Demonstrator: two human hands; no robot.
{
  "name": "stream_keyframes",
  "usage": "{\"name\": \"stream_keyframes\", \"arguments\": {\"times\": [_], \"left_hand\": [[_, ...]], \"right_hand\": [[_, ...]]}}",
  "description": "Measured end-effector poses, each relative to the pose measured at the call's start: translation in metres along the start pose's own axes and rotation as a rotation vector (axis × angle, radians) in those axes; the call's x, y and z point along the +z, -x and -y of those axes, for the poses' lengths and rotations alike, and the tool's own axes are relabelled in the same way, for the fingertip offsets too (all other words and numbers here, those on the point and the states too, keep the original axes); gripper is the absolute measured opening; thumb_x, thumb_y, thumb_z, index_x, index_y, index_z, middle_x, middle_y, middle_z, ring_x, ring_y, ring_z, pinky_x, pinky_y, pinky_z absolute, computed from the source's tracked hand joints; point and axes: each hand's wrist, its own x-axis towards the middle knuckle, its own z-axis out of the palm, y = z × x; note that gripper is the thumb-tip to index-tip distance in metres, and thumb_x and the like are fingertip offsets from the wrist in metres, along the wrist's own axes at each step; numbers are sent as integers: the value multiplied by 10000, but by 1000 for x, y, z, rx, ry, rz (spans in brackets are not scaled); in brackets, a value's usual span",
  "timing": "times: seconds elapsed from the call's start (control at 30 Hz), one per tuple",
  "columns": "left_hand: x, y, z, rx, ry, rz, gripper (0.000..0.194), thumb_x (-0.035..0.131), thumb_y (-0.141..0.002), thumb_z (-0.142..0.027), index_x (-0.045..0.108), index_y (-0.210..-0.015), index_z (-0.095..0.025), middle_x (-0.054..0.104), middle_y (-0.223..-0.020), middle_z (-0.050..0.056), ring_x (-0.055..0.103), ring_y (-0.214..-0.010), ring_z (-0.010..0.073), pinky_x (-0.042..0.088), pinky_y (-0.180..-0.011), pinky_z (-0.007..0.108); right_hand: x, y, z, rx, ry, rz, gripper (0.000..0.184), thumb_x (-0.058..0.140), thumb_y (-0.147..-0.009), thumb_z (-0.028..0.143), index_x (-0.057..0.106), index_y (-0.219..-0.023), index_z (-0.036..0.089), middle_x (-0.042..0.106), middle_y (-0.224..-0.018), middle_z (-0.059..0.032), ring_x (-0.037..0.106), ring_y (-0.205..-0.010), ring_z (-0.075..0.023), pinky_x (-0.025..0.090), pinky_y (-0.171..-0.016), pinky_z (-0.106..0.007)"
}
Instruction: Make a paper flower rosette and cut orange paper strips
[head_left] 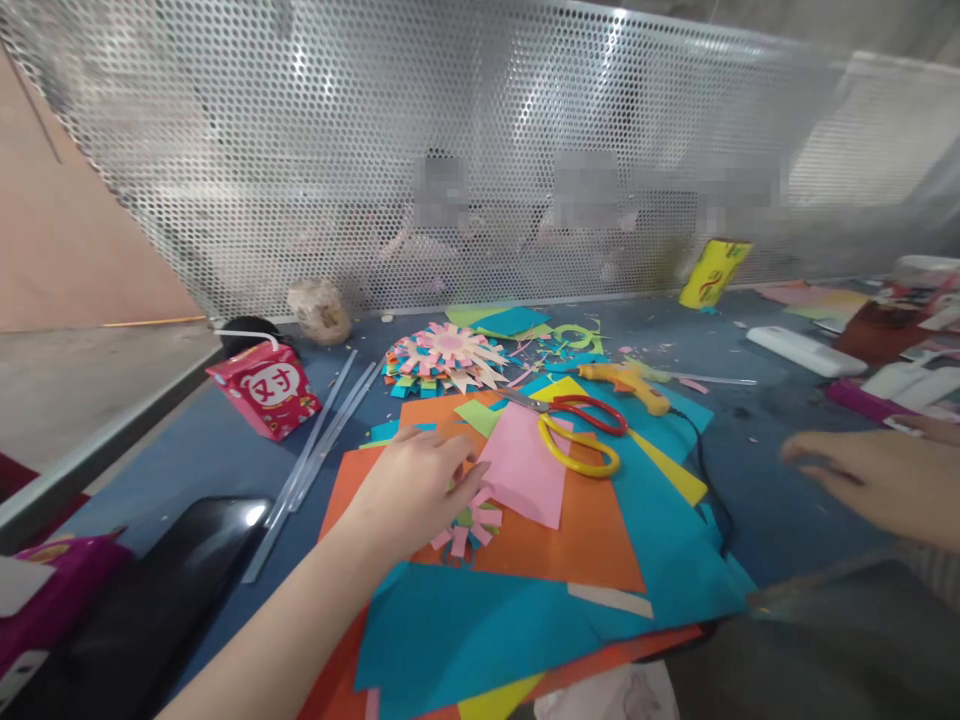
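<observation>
My left hand [416,490] is bent over the orange paper sheet [592,550], palm down, with its fingers curled. A small pink and green fringed paper flower [480,520] is in it, partly hidden beneath the thumb and palm. Right beside the fingers lies a pink paper piece [525,470]. Scissors with red and yellow handles [581,462] rest across that piece, blades pointing left. A yellow glue gun [626,385] lies behind them, its black cord running to the right. My right hand is not in view.
Finished paper flowers [450,350] are piled at the back near a perforated metal screen [360,130]. Glue sticks [315,455], a red drink carton [266,385] and a black phone [195,560] lie left. Another person's hand [877,485] reaches in from the right.
</observation>
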Motion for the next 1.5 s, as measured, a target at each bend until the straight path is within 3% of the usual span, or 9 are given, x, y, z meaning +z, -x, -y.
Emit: {"name": "stream_keyframes", "arguments": {"times": [0.13, 0.3, 0.43, 0.53, 0.73, 0.93, 1.03, 1.2, 1.5], "left_hand": [[-3, -1, 2, -35, 15, 54, 244, 440, -839, -299, 638, -790, -166, 681, -694, 56, 626, -686, 202, 423, -698, 322], [-20, -2, 15, -169, 81, -8, 209, 445, -820, -267, 628, -887, -190, 652, -657, 15, 605, -683, 188, 391, -683, 294], [-29, -1, 18, -352, 66, -31, 214, 434, -807, -336, 583, -749, -193, 495, -487, -19, 496, -490, 158, 295, -504, 252], [-28, -2, 14, -407, 64, 9, 185, 437, -792, -332, 545, -732, -194, 445, -466, -31, 446, -441, 146, 227, -471, 249], [-21, -1, 12, -404, 65, -16, 179, 427, -801, -305, 549, -749, -185, 448, -477, -29, 443, -449, 144, 210, -485, 255], [-17, 1, 10, -366, 105, -37, 186, 440, -807, -271, 596, -754, -183, 516, -500, -5, 489, -505, 155, 254, -519, 262], [-18, 2, 7, -369, 287, -125, 189, 453, -817, -289, 588, -741, -180, 550, -537, 1, 519, -552, 155, 318, -556, 263], [-27, 3, 11, -358, 980, -315, 216, 517, -804, -358, 584, -849, -157, 641, -823, 53, 596, -792, 164, 435, -732, 279], [-10, -3, 13, -458, 1427, -19, 534, 775, -571, -248, 550, -1044, -144, 635, -801, 40, 617, -759, 166, 479, -731, 319]], "right_hand": [[-20, -2, 26, -3, 32, 131, 395, 481, -680, 156, 594, -1049, 240, 716, -945, -73, 650, -889, -258, 430, -803, -419], [-28, -5, 57, -103, 168, 107, 219, 552, -799, 338, 601, -976, 219, 646, -562, -33, 635, -661, -274, 421, -645, -398], [-22, -7, 98, -539, 46, -271, 331, 609, -758, 208, 566, -1086, 228, 665, -1051, -101, 583, -1003, -296, 287, -924, -520], [-16, -1, 151, -938, -140, -223, 308, 504, -846, 212, 512, -1147, 278, 608, -1181, -43, 525, -1096, -236, 182, -1001, -508], [7, 4, 232, -1238, -267, -212, 205, 433, -902, 220, 556, -1062, 182, 665, -1009, -62, 573, -952, -203, 343, -916, -434], [22, -6, 229, -1344, -342, -138, 246, 385, -901, 115, 580, -1047, 154, 649, -970, -74, 571, -918, -171, 453, -857, -301], [15, -8, 222, -1282, -498, -122, 279, 362, -895, 98, 586, -1052, 151, 660, -969, -87, 586, -934, -182, 467, -865, -331], [-10, -27, 223, -819, -1128, 171, 119, 564, -798, 183, 604, -902, 224, 689, -900, -20, 642, -855, -146, 514, -771, -285], [9, -61, 219, -313, -1782, 527, 259, 742, -663, 274, 568, -836, 192, 623, -700, 25, 601, -618, -88, 481, -527, -198]]}}
